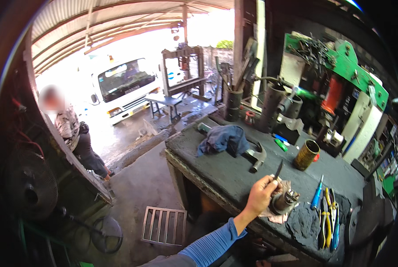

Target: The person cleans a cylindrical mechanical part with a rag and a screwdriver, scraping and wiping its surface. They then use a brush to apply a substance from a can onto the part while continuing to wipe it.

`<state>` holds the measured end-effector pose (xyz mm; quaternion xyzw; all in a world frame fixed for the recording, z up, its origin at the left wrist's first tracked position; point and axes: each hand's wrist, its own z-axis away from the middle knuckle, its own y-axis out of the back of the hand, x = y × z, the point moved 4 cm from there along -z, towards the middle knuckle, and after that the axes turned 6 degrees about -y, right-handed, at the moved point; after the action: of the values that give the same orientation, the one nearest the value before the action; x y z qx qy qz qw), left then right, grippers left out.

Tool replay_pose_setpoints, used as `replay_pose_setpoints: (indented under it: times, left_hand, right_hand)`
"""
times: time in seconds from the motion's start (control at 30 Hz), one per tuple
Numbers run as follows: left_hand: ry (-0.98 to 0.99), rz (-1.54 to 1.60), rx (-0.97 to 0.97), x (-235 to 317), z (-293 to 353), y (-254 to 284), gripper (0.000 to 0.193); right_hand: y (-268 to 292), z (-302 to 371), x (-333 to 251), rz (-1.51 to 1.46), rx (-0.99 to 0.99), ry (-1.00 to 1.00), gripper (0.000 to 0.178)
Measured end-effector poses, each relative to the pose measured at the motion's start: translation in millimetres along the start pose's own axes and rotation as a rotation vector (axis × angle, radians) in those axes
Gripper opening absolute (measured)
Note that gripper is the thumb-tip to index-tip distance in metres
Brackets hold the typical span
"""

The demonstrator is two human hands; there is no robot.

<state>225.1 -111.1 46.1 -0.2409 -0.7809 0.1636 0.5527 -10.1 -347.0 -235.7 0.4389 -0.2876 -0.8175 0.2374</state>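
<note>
My left hand (260, 195), in a blue sleeve, reaches over the front of the dark workbench (199, 173). Thumb and fingers are closed on a thin dark pointed blade (279, 169), its tip upward. Close beside the hand stands a metal cylindrical part (284, 204) with short prongs on top, on a crumpled pale cloth (276, 218). Beyond lie a hammer (256, 156) and a blue rag (225, 140). A rusty open can (306, 155) stands farther right. My right hand is out of view.
Right of the part lie a blue screwdriver (317, 192), yellow-handled pliers (326, 222) and a dark lumpy piece (304, 221). Tall metal cylinders (272, 107) stand at the back. A slatted metal stool (164, 226) is on the floor. Another person (74, 133) stands left, near a white truck (127, 89).
</note>
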Motion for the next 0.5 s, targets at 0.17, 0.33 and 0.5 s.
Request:
replay_pose_setpoints:
  times: [0.17,0.33,0.5]
  left_hand:
    - [-0.058,-0.041,-0.001,15.6,1.6,-2.8,0.018]
    - [-0.038,0.007,0.027,9.3,1.8,-2.9,0.018]
    - [-0.029,0.028,-0.001,2.9,2.1,-2.0,0.016]
  right_hand:
    - [-22.7,-27.2,44.5,-0.058,0.140,0.061,0.033]
    - [-9.9,-5.2,21.3,-0.180,0.045,-0.116,0.037]
    - [-2.8,4.6,13.9,-0.143,0.061,-0.130,0.036]
